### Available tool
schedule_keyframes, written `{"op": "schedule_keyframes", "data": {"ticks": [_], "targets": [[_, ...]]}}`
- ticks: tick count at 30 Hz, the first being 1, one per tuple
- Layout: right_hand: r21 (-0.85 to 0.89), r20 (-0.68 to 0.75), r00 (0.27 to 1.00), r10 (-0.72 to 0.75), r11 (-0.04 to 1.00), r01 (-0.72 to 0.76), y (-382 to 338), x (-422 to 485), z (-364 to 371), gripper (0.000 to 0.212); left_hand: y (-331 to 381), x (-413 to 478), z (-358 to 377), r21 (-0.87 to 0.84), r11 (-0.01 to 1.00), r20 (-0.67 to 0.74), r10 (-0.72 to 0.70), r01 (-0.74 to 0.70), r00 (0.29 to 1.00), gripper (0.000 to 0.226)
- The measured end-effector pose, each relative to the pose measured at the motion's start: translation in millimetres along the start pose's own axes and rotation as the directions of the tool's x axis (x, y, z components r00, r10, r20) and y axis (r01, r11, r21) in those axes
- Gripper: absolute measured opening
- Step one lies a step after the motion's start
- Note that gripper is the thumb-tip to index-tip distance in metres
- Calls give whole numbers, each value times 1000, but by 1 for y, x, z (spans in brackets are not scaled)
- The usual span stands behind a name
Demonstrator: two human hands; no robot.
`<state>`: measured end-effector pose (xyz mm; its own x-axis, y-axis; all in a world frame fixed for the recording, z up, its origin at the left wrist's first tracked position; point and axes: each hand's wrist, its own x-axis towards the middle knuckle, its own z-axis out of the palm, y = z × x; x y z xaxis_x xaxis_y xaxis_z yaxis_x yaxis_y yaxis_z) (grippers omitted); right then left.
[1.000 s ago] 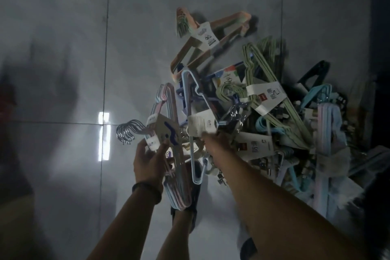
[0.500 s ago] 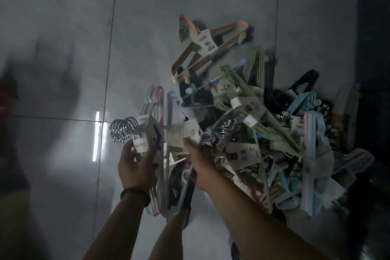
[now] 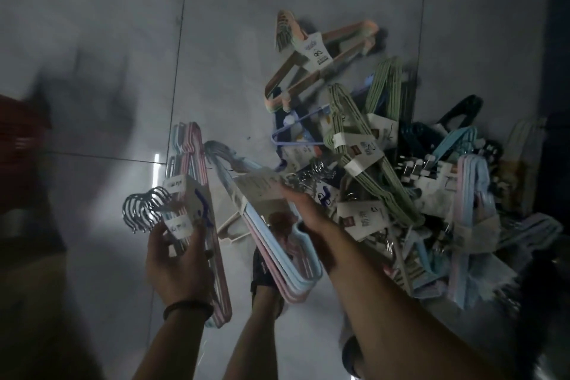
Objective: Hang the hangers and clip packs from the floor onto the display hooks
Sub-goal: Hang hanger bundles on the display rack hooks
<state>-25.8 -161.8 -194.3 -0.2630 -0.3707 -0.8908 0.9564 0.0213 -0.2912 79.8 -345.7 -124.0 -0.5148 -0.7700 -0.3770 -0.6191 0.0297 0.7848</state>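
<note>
My left hand (image 3: pixel 177 251) grips a banded pack of pink and blue hangers (image 3: pixel 197 182) just below its chrome hooks (image 3: pixel 145 210). My right hand (image 3: pixel 305 219) holds a second pink and blue hanger pack (image 3: pixel 277 244) by its upper edge, lifted off the floor and tilted. A heap of other hanger packs lies on the floor to the right: a green pack (image 3: pixel 367 151), a peach pack (image 3: pixel 311 62), and a pastel pack (image 3: pixel 472 219). Clip packs (image 3: pixel 416 166) are buried in the heap.
The grey tiled floor (image 3: pixel 108 40) stretches to the left and beyond the heap. A red object (image 3: pixel 18 129) sits at the left edge. A dark vertical fixture (image 3: pixel 558 102) borders the right side. My foot (image 3: pixel 265 274) shows between my arms.
My right hand has pulled a second pink and blue pack out of the heap and raised it. My left hand has moved slightly left and down with its pack.
</note>
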Motion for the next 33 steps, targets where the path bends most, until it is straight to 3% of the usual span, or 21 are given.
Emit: {"op": "schedule_keyframes", "data": {"ticks": [2, 5, 12, 14, 17, 21, 23, 25, 27, 28, 29, 30, 31, 33], "targets": [[-11, 13, 1000, 23, 1000, -23, 5, -5, 14, 51, 5, 1, -1, -30, 999, 3, -32, 32, 999, 28], [26, -84, 996, 14, 1000, -12, 18, -4, 29, 48, 11, 3, 16, -74, 982, 95, -168, 175, 981, 40], [-21, -204, 965, -167, 986, 166, 43, 18, -11, 80, -13, 3, 93, 153, 897, 367, -441, 415, 819, 104], [-39, -182, 977, -107, 994, 102, 48, 22, -28, 85, -20, -3, 106, 167, 884, 407, -466, 437, 786, 104], [-8, -112, 992, -58, 998, 58, 41, 16, -46, 70, -33, -7, 117, 190, 888, 412, -459, 419, 787, 116], [-172, -92, 995, -28, 985, 12, 26, 6, -63, 61, -40, -10, 127, 239, 897, 384, -439, 372, 812, 96], [-353, -118, 991, -65, 935, 19, 17, -6, -69, 60, -35, -13, 136, 250, 901, 350, -425, 353, 835, 90], [-570, -232, 942, -243, 819, 71, 12, -16, -82, 45, -29, -15, 142, 208, 909, 309, -411, 361, 857, 82], [-735, -437, 744, -505, 678, 30, 7, -24, -105, 16, -28, -11, 144, 186, 903, 248, -424, 386, 871, 78], [-776, -536, 610, -584, 626, -83, 6, -25, -120, 19, -26, -9, 144, 191, 906, 228, -415, 378, 881, 79], [-785, -596, 524, -608, 578, -223, 5, -25, -136, 41, -24, -7, 143, 195, 910, 213, -403, 365, 890, 78], [-776, -627, 519, -581, 526, -348, 6, -22, -150, 64, -25, -6, 142, 202, 914, 198, -391, 352, 899, 76], [-776, -628, 573, -526, 479, -410, 8, -16, -162, 80, -25, -5, 141, 209, 915, 178, -382, 345, 907, 72], [-810, -570, 692, -443, 444, -383, 10, -5, -170, 86, -22, -6, 138, 204, 915, 131, -378, 348, 916, 70]]}}
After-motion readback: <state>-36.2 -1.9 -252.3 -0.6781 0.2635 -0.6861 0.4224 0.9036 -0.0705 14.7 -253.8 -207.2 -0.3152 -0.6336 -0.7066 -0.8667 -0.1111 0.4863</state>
